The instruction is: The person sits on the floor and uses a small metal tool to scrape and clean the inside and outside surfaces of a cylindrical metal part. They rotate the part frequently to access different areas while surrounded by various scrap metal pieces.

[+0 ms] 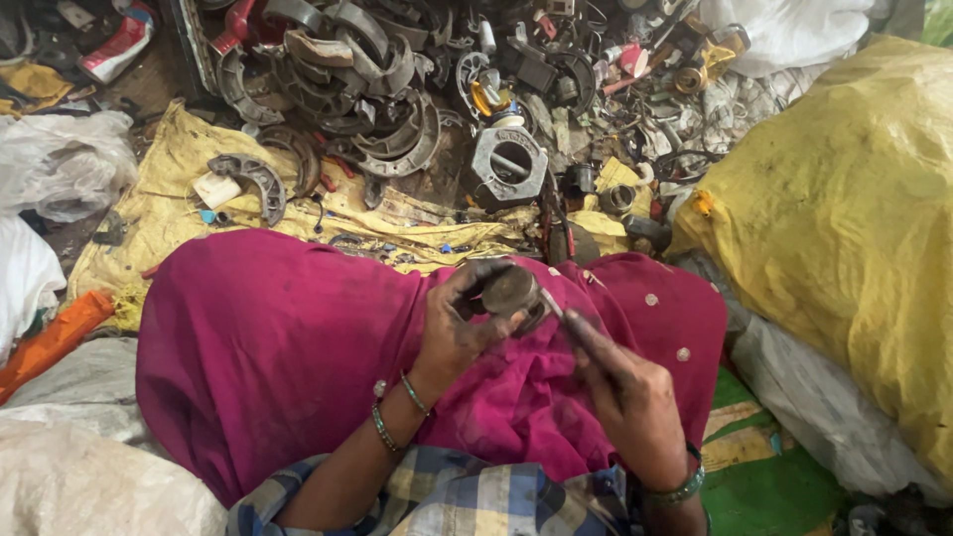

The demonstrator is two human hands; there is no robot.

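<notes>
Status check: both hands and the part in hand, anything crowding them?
Left hand grips round dark metal part over the lap. Right hand holds thin tool tip against it. Scrap pile lies ahead, apart from the hands.

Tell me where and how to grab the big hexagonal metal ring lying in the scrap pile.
Grip the hexagonal ring from above, pinching two opposite flat sides of its outer rim. It lies flat on the pile with its open centre facing up, so the flats give parallel faces, likely steadier than its corners. Come from the near side: curved brake shoes crowd its left, small scrap its far edge.
</notes>
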